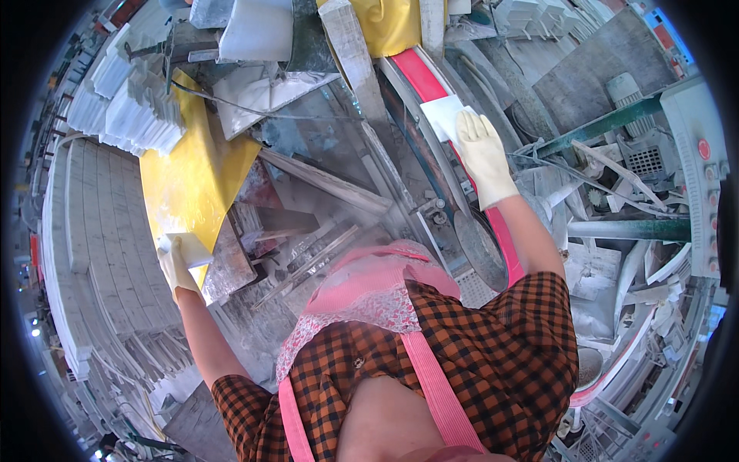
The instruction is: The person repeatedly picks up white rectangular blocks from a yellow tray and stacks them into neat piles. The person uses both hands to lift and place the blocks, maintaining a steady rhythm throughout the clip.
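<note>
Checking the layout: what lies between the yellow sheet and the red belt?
In the head view, dusty grey planks and rubble lie between the yellow sheet and red belt.

Bright, even daylight, strongest toward top and right. Shadows soft, short; darker pocket under bench at centre. Yellow sheet (192, 173) vivid, near glare; white slabs (127, 108) close to blown out. Dust haze dulls centre detail. Heavy fisheye: straight edges bow toward rim, black vignette in corners. Gloves sharp; rim areas smeared, compressed. Small lens flare spots at lower left edge.
</note>
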A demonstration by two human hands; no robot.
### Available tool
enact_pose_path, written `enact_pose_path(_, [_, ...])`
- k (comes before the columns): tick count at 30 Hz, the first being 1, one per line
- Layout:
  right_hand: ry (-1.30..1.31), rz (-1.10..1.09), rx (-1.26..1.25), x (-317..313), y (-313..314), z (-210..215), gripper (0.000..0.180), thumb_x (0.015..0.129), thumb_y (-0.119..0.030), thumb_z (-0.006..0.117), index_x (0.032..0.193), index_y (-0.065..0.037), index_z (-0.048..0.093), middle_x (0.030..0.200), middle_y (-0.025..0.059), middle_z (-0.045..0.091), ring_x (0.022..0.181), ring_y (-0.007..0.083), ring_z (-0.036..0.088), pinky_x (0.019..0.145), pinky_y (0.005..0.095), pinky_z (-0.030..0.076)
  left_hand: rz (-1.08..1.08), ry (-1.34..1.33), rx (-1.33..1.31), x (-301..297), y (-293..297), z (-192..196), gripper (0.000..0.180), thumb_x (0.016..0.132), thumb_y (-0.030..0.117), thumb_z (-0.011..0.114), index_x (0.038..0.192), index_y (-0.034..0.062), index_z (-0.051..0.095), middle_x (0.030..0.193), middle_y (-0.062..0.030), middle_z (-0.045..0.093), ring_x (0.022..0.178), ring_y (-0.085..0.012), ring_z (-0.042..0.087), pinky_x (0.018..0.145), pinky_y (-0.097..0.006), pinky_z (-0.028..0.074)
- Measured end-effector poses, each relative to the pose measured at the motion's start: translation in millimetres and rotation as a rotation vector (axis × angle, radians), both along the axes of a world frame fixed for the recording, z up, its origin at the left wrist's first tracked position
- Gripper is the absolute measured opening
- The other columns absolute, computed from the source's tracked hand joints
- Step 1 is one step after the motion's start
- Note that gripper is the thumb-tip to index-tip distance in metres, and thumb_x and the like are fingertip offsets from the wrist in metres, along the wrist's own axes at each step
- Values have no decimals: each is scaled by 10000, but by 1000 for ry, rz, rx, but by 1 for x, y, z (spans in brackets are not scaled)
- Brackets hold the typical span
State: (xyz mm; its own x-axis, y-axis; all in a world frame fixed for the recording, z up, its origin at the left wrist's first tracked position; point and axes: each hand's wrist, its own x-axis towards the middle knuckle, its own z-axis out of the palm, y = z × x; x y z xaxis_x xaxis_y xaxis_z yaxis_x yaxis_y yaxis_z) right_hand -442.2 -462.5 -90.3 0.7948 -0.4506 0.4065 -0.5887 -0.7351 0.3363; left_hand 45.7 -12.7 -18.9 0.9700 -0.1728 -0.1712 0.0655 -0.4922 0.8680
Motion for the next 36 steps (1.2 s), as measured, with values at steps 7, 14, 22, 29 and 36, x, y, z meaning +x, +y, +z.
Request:
enact_pose_path(7, [228,-165,283,31,-7,9,948,787,-313,804,1555,-9,340,1580,161,437,1483,274,395,1231,514,280,53,37,-16,-9,-7,7,557,957,299,601,1447,71,465,1303,-134,602,1201,-257,588,1069,-410,430])
enact_pose_path(14, [248,-275,306,58,-14,8,969,806,-240,758,1594,8,252,1651,164,328,1529,273,321,1252,532,237,44,0,-49,-9,-7,4,483,959,288,617,1376,72,505,1216,-123,640,1113,-242,635,973,-406,494])
enact_pose_path(22, [80,-100,342,65,-25,16,706,822,-161,689,1471,8,470,1494,201,522,1407,326,483,1174,421,381,-23,-74,-164,29,18,-34,506,939,304,675,1338,29,528,1115,-109,679,956,-220,689,808,-379,556])
enact_pose_path(29, [-69,-280,707,137,-26,81,430,945,-433,619,1190,-95,720,982,175,759,925,332,740,842,465,564,142,-153,204,39,24,-48,736,851,437,711,1352,-54,490,1194,-249,662,1120,-347,665,919,-410,525])
enact_pose_path(36, [-699,345,1605,304,147,59,403,1009,-321,605,1159,41,699,1028,68,709,917,154,621,826,328,482,-94,-173,505,35,5,-20,749,890,523,688,1318,-71,535,1188,-248,654,1068,-308,689,868,-400,566])
